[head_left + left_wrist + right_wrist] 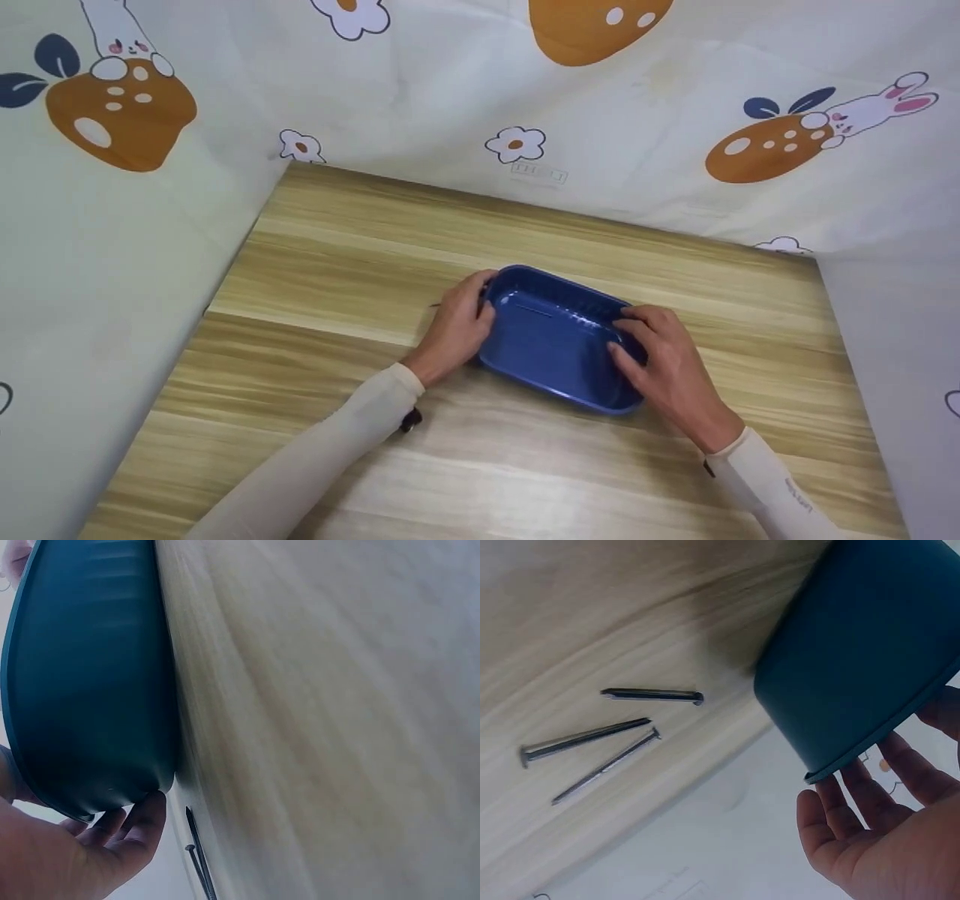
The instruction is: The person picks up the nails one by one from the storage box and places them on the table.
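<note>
A blue rectangular plastic basin (555, 349) with rounded corners lies between both hands, bare inside. At its left end my left hand (461, 326) grips the wall, thumb at the rim and fingers against the outside, as the left wrist view shows. My right hand (667, 367) is at the opposite end, fingers hooked over the rim with their tips inside. From the right wrist view, the underside of that hand (900, 832) shows beside the outer wall (855, 652). Whether the right end is slightly raised, I cannot tell.
Three loose metal nails, one of them a dark nail (652, 695), lie on the wood-grain table (360, 247) in the right wrist view. Two nails (196, 855) appear beyond the left fingers in the left wrist view. Printed cloth walls (420, 90) border the table.
</note>
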Available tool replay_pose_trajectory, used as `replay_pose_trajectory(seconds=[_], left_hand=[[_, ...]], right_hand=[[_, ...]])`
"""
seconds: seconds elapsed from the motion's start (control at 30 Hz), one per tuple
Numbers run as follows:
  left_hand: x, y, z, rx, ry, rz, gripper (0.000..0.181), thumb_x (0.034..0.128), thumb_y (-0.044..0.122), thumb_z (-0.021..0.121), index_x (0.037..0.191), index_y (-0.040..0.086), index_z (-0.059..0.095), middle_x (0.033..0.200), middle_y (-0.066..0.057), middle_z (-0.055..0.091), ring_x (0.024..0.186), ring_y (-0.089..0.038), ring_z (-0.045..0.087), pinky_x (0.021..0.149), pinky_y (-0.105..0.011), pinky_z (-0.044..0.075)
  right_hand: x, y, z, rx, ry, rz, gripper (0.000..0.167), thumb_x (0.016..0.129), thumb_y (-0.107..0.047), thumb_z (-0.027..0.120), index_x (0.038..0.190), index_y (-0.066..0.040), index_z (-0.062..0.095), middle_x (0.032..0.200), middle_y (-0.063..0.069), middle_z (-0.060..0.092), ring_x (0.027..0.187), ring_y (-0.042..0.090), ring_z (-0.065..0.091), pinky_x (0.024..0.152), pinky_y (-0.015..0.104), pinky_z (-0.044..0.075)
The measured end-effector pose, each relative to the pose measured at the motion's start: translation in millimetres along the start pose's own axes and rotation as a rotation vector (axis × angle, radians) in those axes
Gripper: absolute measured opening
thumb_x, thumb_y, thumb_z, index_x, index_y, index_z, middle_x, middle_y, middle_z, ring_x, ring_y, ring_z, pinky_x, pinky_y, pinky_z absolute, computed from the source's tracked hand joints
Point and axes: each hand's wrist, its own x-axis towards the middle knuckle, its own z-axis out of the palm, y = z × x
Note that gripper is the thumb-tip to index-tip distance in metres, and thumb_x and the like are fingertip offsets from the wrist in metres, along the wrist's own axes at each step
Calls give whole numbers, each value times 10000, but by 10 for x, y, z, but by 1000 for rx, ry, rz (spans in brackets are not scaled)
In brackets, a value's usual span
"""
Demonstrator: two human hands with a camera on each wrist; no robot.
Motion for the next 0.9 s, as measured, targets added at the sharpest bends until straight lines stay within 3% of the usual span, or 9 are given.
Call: replay_pose_trajectory(seconds=[0.4,0.9], left_hand=[[-18,-14,2,-5,5,20,484,1033,-71,554,1517,-62,556,1500,-233,632,1401,-353,602,1195,-479,480],[-4,-9,-1,1,6,11,478,1033,-68,567,1511,-66,563,1501,-240,633,1407,-367,600,1207,-485,473]], right_hand=[[113,-22,58,-51,-29,-74,300,917,-131,890,1145,36,789,1247,227,716,1200,439,630,1047,584,510],[237,-99,188,-99,-96,-116,314,924,-165,873,1167,18,797,1163,187,724,1111,409,626,984,558,523]])
